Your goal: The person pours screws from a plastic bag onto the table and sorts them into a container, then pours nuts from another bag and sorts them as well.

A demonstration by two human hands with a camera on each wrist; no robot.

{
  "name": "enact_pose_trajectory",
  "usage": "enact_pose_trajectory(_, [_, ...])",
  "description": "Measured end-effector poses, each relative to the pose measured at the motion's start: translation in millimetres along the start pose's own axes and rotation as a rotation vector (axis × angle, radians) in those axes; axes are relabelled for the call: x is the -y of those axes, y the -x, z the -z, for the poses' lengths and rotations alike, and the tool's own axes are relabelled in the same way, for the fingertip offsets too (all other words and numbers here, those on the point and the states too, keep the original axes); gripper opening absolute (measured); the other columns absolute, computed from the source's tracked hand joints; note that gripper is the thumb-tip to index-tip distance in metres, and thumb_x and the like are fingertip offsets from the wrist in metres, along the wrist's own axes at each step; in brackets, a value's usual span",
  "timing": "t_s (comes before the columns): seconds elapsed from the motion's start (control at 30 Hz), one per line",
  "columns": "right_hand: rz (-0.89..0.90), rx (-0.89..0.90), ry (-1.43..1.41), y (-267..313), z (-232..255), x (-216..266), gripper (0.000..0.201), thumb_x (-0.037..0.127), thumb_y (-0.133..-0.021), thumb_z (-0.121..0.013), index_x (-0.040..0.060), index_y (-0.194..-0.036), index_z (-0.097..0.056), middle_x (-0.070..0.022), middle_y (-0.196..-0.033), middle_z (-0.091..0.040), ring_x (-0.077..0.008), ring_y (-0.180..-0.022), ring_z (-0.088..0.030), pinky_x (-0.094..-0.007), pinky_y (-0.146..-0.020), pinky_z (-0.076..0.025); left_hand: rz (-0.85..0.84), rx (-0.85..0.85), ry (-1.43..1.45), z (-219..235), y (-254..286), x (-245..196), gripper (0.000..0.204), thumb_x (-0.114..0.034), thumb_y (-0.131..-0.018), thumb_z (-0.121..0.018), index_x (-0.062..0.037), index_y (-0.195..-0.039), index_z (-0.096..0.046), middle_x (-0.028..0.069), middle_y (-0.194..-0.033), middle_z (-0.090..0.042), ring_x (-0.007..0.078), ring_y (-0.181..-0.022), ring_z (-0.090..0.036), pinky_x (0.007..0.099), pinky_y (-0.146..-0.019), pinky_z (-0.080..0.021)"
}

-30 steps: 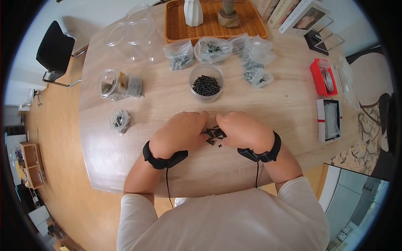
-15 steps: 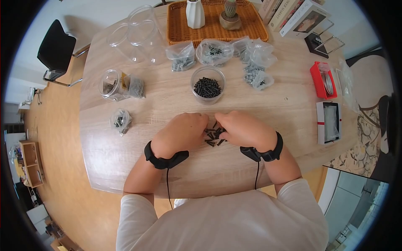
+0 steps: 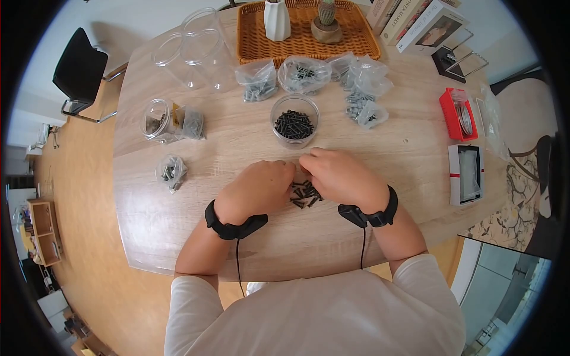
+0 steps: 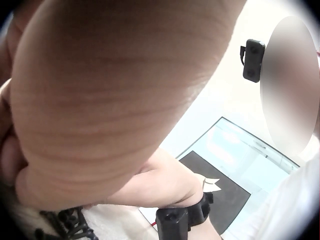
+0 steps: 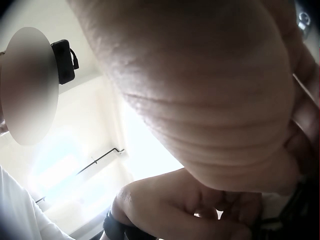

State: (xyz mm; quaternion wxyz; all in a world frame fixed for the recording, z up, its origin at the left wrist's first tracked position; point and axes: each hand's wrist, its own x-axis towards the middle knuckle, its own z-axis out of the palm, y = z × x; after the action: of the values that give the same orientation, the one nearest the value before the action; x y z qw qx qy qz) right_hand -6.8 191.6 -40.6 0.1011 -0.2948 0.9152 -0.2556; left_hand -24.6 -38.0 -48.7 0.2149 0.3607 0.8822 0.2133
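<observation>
A small pile of black screws [image 3: 306,193] lies on the table between my two hands. At its left side is my left hand [image 3: 258,184], back upward, fingertips bent down beside the screws. My right hand [image 3: 344,178] reaches over the pile's upper right, its fingertips close to those of the left. Both palms fill much of the wrist views, and what the fingers hold is hidden. Dark screws [image 4: 70,222] also show under the palm in the left wrist view. Beyond the hands, a clear round tub [image 3: 295,142] contains many more black screws [image 3: 294,124].
Plastic bags of fasteners [image 3: 258,86] line the back, before a wicker tray [image 3: 246,35]. Clear empty jars [image 3: 196,56] stand back left; a small bag [image 3: 171,172] and a jar [image 3: 155,121] lie left. Right are a red basket [image 3: 452,115] and a white box [image 3: 455,193].
My right hand has shifted up and slightly left, its fingertips lifting away from the pile's right side and uncovering more screws. My left hand stays nearly in place.
</observation>
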Motion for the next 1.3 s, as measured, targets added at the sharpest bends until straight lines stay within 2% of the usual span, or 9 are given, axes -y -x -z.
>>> enact_pose_trajectory(0.37, [-0.027, 0.025, -0.035, 0, -10, -9, 0.011, -0.002, -0.086, -0.066, 0.0002, -0.097, -0.065, -0.0185, -0.101, -0.071, -0.0409, -0.097, -0.072, -0.0504, -0.083, -0.059, -0.006, 0.028, 0.024, 37, 11, -16, 0.013, -0.013, -0.093, -0.070, -0.0021, -0.100, -0.068, 0.0183, -0.101, -0.074, 0.0428, -0.091, -0.071, 0.0507, -0.081, -0.057])
enact_pose_trajectory(0.47, [-0.024, 0.004, -0.074, 0, -12, -10, 0.008, 0.000, -0.087, -0.066, 0.0007, -0.096, -0.066, -0.0185, -0.101, -0.071, -0.0413, -0.098, -0.072, -0.0508, -0.084, -0.059, -0.085, -0.181, 0.246, 53, 11, -26, 0.011, -0.006, -0.094, -0.074, -0.0018, -0.103, -0.069, 0.0158, -0.099, -0.073, 0.0350, -0.084, -0.072, 0.0431, -0.076, -0.058])
enact_pose_trajectory(0.53, [-0.006, 0.001, -0.087, 0, -10, -10, 0.007, 0.001, -0.089, -0.066, 0.0011, -0.095, -0.066, -0.0189, -0.100, -0.071, -0.0417, -0.098, -0.072, -0.0514, -0.084, -0.058, -0.084, -0.593, 0.393, 52, 7, -33, 0.015, 0.001, -0.094, -0.077, -0.0009, -0.105, -0.068, 0.0121, -0.097, -0.071, 0.0242, -0.078, -0.070, 0.0346, -0.072, -0.057])
enact_pose_trajectory(0.63, [-0.038, 0.045, -0.102, -1, -7, -9, 0.007, 0.002, -0.089, -0.066, 0.0012, -0.096, -0.067, -0.0195, -0.102, -0.071, -0.0420, -0.098, -0.072, -0.0521, -0.083, -0.057, -0.035, -0.874, 0.255, 53, -4, -38, 0.017, 0.002, -0.095, -0.079, 0.0000, -0.108, -0.069, 0.0100, -0.097, -0.071, 0.0178, -0.077, -0.068, 0.0308, -0.070, -0.056])
enact_pose_trajectory(0.77, [-0.029, 0.045, -0.110, -1, -9, -11, 0.006, 0.001, -0.089, -0.066, 0.0009, -0.095, -0.067, -0.0197, -0.103, -0.071, -0.0426, -0.098, -0.072, -0.0524, -0.084, -0.057, -0.065, -0.858, 0.311, 53, 2, -29, 0.020, -0.001, -0.094, -0.081, -0.0016, -0.111, -0.070, 0.0098, -0.095, -0.070, 0.0173, -0.077, -0.069, 0.0302, -0.070, -0.056])
enact_pose_trajectory(0.83, [-0.001, -0.008, -0.115, 0, -16, -17, 0.010, 0.000, -0.088, -0.066, -0.0005, -0.098, -0.068, -0.0201, -0.105, -0.071, -0.0425, -0.101, -0.072, -0.0516, -0.088, -0.058, -0.078, -0.433, 0.363, 62, 11, -29, 0.021, -0.006, -0.094, -0.081, -0.0041, -0.112, -0.072, 0.0116, -0.094, -0.071, 0.0233, -0.078, -0.071, 0.0342, -0.071, -0.057])
enact_pose_trajectory(0.93, [-0.024, 0.065, -0.116, -2, -9, -16, 0.015, -0.002, -0.086, -0.067, -0.0019, -0.101, -0.070, -0.0204, -0.106, -0.072, -0.0422, -0.104, -0.071, -0.0497, -0.092, -0.058, -0.123, -0.181, 0.113, 36, 6, -12, 0.017, -0.012, -0.094, -0.077, -0.0059, -0.110, -0.073, 0.0145, -0.096, -0.073, 0.0337, -0.084, -0.073, 0.0425, -0.075, -0.058])
enact_pose_trajectory(1.03, [-0.001, 0.044, -0.147, -3, -5, -13, 0.017, -0.001, -0.087, -0.068, -0.0024, -0.103, -0.071, -0.0205, -0.108, -0.072, -0.0413, -0.107, -0.071, -0.0481, -0.094, -0.058, -0.066, -0.120, 0.085, 18, -2, -10, 0.015, -0.015, -0.095, -0.072, -0.0058, -0.107, -0.073, 0.0167, -0.101, -0.074, 0.0416, -0.091, -0.072, 0.0497, -0.081, -0.058])
enact_pose_trajectory(1.3, [0.034, 0.031, -0.112, -2, -15, -22, 0.015, 0.002, -0.089, -0.072, -0.0015, -0.103, -0.067, -0.0193, -0.107, -0.070, -0.0404, -0.107, -0.070, -0.0480, -0.093, -0.057, -0.067, -0.110, 0.062, 3, -9, -3, 0.014, -0.014, -0.092, -0.072, -0.0067, -0.104, -0.071, 0.0161, -0.101, -0.071, 0.0400, -0.094, -0.072, 0.0501, -0.084, -0.057])
